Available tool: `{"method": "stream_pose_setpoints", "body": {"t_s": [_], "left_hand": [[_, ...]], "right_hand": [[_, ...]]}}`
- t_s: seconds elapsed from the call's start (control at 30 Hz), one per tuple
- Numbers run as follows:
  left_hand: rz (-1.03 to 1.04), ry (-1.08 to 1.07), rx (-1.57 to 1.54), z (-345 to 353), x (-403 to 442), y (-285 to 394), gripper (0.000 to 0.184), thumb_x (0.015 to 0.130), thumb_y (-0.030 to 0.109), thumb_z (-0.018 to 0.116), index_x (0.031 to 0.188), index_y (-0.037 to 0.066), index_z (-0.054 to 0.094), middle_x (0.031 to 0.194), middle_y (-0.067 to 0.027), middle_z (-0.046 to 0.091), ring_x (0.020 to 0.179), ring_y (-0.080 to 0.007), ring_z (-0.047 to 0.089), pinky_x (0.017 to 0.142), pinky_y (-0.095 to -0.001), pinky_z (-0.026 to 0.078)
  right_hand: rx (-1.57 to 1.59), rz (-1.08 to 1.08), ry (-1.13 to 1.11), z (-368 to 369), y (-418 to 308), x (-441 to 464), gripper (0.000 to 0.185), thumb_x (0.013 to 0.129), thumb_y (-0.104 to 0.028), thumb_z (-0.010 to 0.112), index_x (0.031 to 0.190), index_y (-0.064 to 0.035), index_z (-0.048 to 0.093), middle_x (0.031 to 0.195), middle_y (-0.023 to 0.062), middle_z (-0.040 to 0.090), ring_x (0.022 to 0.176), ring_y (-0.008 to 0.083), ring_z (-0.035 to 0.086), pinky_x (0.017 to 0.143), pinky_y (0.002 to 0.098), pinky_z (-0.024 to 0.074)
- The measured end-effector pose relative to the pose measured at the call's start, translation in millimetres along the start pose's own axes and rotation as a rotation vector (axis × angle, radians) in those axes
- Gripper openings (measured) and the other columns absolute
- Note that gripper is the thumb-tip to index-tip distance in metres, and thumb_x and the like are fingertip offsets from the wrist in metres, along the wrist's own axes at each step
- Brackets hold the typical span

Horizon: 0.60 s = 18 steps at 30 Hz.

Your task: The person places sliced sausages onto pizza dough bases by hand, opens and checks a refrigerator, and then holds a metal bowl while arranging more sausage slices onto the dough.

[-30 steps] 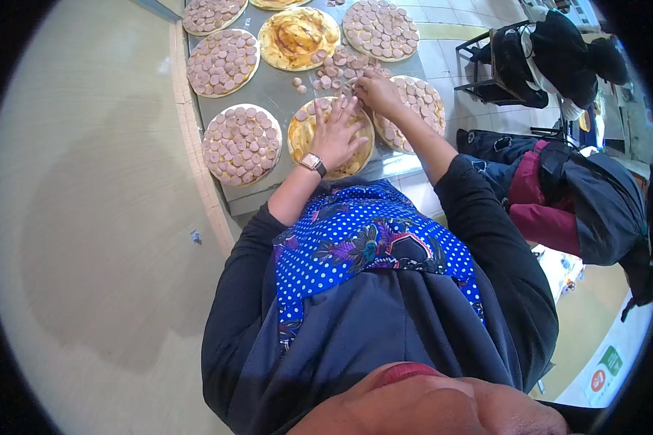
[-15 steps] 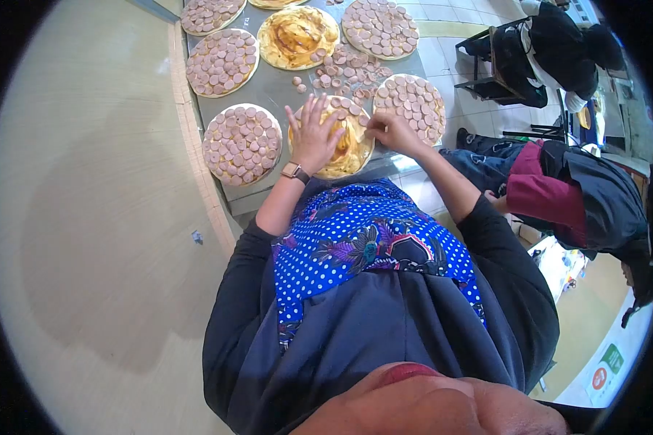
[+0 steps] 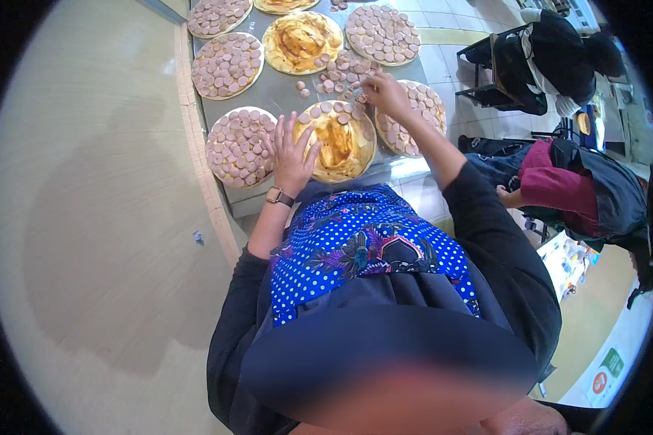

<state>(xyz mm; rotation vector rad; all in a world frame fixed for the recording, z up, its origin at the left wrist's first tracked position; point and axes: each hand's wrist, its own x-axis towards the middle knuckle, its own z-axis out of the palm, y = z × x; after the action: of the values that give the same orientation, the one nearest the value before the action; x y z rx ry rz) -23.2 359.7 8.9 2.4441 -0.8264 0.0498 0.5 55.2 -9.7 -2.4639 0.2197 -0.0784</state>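
Observation:
A round pizza base (image 3: 343, 148) with orange-brown sauce lies at the table's near edge, a row of sausage slices along its far rim. My left hand (image 3: 292, 161) is open, fingers spread, at the base's left edge and reaching toward the sausage-covered pizza (image 3: 239, 148) beside it. Beyond the base is a loose pile of sausage slices (image 3: 347, 71). At the pile's near right side my right hand (image 3: 388, 96) has its fingers pinched together; what lies between them is too small to make out. Under my right forearm is another sausage-covered pizza (image 3: 422, 109), partly hidden.
Further sausage-covered pizzas (image 3: 227, 67) and a sauced base (image 3: 302, 42) lie farther back on the metal table (image 3: 283, 85). A wall (image 3: 109, 181) runs close along the left. To the right are a person in a maroon garment (image 3: 559, 177) and another person by a dark chair (image 3: 511, 69).
My right hand has moved from the base's right edge up and away to the sausage pile. My left hand has slid left and nearer, off the middle of the base.

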Motion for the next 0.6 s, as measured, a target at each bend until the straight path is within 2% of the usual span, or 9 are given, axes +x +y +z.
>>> {"method": "stream_pose_setpoints", "body": {"t_s": [0.07,0.13,0.23,0.33,0.43,0.53,0.6], "left_hand": [[-0.029,-0.006,0.034,-3,-6,-2,0.038,0.093,0.039,0.06,0.123,0.016,0.067,0.154,-0.0105,0.037,0.146,-0.033,0.024,0.116,-0.0644,0.002],[-0.041,0.002,0.04,-6,-11,-1,0.037,0.093,0.038,0.06,0.122,0.016,0.067,0.153,-0.0107,0.037,0.146,-0.0329,0.025,0.116,-0.0644,0.002],[-0.056,0.015,0.029,-11,-20,-4,0.036,0.093,0.037,0.061,0.122,0.016,0.067,0.153,-0.0111,0.037,0.145,-0.0326,0.025,0.116,-0.0645,0.002],[-0.081,0.019,0.005,-12,-29,-6,0.036,0.093,0.036,0.061,0.122,0.016,0.067,0.152,-0.0115,0.038,0.145,-0.0323,0.026,0.115,-0.0647,0.002],[-0.101,0.012,0.006,-13,-35,-9,0.035,0.093,0.036,0.061,0.122,0.017,0.067,0.152,-0.0114,0.039,0.145,-0.0319,0.026,0.115,-0.0647,0.003],[-0.106,0.019,0.014,-15,-37,-11,0.036,0.092,0.037,0.062,0.122,0.017,0.067,0.151,-0.0112,0.039,0.145,-0.0317,0.027,0.115,-0.065,0.003],[-0.111,0.027,0.017,-17,-38,-13,0.036,0.092,0.037,0.062,0.122,0.017,0.068,0.151,-0.011,0.04,0.145,-0.0316,0.027,0.115,-0.0651,0.003]], "right_hand": [[-0.015,-0.023,0.017,11,5,27,0.015,0.083,-0.02,0.067,0.093,-0.0096,0.07,0.102,0.0112,0.064,0.098,0.0315,0.062,0.079,0.0427,0.0499],[-0.219,-0.022,0.032,23,5,42,0.022,0.087,-0.024,0.067,0.107,-0.0177,0.071,0.11,0.0057,0.064,0.096,0.0293,0.064,0.08,0.0413,0.0512],[-0.367,0.017,-0.102,24,-2,51,0.02,0.086,-0.024,0.066,0.106,-0.0198,0.069,0.112,0.0041,0.061,0.105,0.0276,0.062,0.085,0.0412,0.0504],[-0.282,-0.018,-0.08,19,-6,50,0.015,0.084,-0.022,0.065,0.098,-0.0171,0.067,0.107,0.0051,0.059,0.106,0.0265,0.061,0.084,0.0411,0.0503],[-0.282,-0.096,-0.007,23,-4,45,0.014,0.083,-0.02,0.065,0.095,-0.0157,0.064,0.107,0.0053,0.058,0.102,0.0268,0.061,0.082,0.0417,0.05],[-0.368,-0.096,-0.061,24,0,47,0.017,0.083,-0.022,0.066,0.1,-0.0172,0.067,0.107,0.0047,0.06,0.101,0.0274,0.061,0.083,0.041,0.0499],[-0.315,-0.082,-0.088,17,3,47,0.016,0.083,-0.02,0.067,0.099,-0.0166,0.069,0.104,0.0052,0.061,0.097,0.028,0.062,0.082,0.0408,0.0502]]}}
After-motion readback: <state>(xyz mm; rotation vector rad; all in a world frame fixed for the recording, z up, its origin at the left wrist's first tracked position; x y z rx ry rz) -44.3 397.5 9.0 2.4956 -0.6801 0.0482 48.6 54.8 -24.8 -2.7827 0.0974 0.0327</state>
